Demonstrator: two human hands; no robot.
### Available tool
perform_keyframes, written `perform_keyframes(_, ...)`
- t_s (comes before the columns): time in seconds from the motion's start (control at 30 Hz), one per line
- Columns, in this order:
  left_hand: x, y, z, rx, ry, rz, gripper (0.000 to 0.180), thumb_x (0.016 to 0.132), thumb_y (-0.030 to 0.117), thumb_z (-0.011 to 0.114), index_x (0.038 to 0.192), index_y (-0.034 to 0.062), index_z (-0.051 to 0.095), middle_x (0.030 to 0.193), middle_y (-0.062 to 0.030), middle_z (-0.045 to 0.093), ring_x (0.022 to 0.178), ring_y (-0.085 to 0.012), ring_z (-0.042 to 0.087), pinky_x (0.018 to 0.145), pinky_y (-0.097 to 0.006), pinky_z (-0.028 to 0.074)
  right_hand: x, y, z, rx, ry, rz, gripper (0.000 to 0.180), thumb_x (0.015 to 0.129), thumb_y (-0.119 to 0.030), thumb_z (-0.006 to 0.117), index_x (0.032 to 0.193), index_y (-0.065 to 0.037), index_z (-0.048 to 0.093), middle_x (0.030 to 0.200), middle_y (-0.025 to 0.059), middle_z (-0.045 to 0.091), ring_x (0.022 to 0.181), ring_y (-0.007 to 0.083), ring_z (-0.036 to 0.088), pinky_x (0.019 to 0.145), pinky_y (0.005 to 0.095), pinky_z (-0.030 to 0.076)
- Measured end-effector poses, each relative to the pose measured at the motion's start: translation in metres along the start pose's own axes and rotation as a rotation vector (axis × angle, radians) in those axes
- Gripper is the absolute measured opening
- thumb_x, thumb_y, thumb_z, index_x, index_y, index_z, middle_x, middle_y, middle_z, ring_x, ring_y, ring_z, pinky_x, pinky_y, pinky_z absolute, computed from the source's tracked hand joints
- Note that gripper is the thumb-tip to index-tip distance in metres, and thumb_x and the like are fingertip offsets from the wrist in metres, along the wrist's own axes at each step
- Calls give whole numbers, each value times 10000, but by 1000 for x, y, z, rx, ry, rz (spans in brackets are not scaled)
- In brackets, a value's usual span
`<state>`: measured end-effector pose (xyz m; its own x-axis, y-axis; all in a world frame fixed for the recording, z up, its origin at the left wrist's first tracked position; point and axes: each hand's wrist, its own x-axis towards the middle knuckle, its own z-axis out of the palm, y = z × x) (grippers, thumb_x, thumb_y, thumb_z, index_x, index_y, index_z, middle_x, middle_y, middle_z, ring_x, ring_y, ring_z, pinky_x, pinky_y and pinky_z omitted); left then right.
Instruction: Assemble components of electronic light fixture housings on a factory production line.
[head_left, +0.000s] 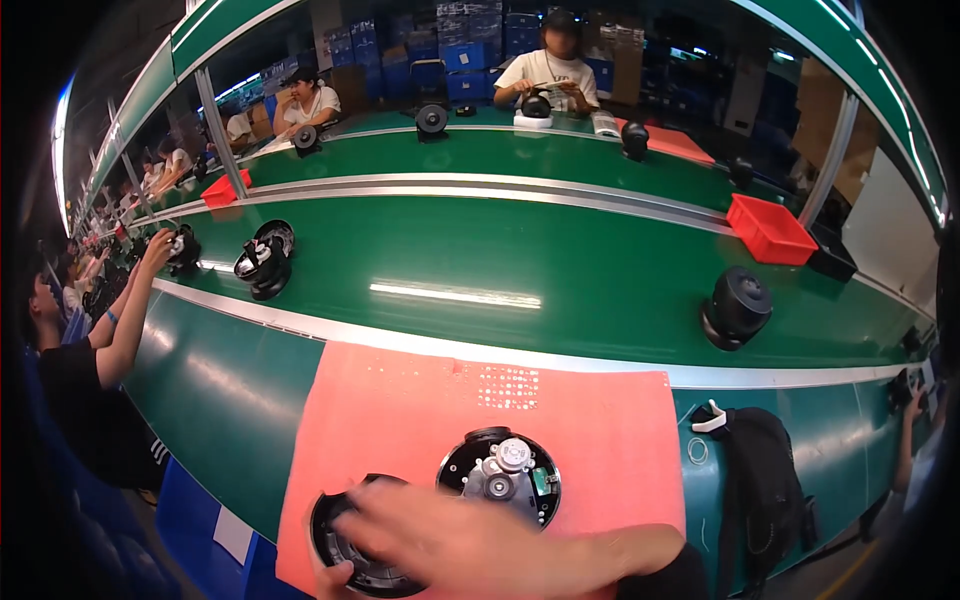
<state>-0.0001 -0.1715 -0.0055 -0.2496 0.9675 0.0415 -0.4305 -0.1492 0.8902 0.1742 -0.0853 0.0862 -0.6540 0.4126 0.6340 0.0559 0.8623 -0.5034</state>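
Note:
A black round plastic housing [322, 528] lies tilted over the near left part of a pink foam mat [600, 430]. At its near left rim my left hand [333, 578] grips it, with mainly the thumb showing. Across the housing reaches my right hand [430, 530], smeared by motion, so its fingers and anything in them cannot be made out. Just beyond that hand sits a black round base [455, 466], its near edge partly covered by my hand and forearm. A silver motor [513, 455] and a small green circuit board [545, 482] show inside the base.
Small pale dot stickers [508, 388] lie on the mat's far edge. Beyond it, a green conveyor [450, 250] carries a dark rounded device [738, 308] and an opened device [265, 260]. A red bin [770, 230] stands far right; a black bag [760, 490] lies beside the mat. Co-workers sit around.

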Motion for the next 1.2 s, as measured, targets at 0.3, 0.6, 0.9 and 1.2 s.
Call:
perform_keyframes(0.3, -20, 5, 17, 141, -179, 35, 582, 930, 438, 298, 1371, 60, 248, 1390, -195, 292, 1289, -281, 302, 1061, -410, 233, -19, -29, 5, 272, -74, 17, 565, 800, -9, 477, 1332, 39, 291, 1197, 195, 482, 1032, 316, 541, 875, 356, 454)
perform_keyframes(0.6, 34, 20, 33, 552, -491, 55, 553, 736, 240, 631, 1222, 42, 456, 1386, -226, 267, 1296, -380, 272, 1012, -449, 314, -65, -36, -83, -31, -126, 453, 416, 655, -29, 697, 1042, 13, 548, 1001, 167, 592, 975, 328, 594, 834, 361, 493)
perform_keyframes(0.9, 44, 15, 44, 847, -783, 227, 505, 674, 344, 762, 988, -17, 601, 1404, -341, 111, 1292, -492, 175, 1024, -487, 261, -99, -40, -55, 744, 294, 1118, 359, 773, 21, 655, 1057, -3, 436, 1012, 102, 553, 973, 139, 549, 846, 293, 454)
perform_keyframes(1.2, 66, 37, 39, 922, -840, 286, 468, 652, 287, 790, 881, -56, 570, 1336, -332, 306, 1223, -462, 344, 948, -427, 393, -87, -21, -32, 879, 340, 1102, 383, 823, -13, 614, 1143, -16, 403, 1084, 94, 522, 1039, 131, 512, 870, 278, 451)
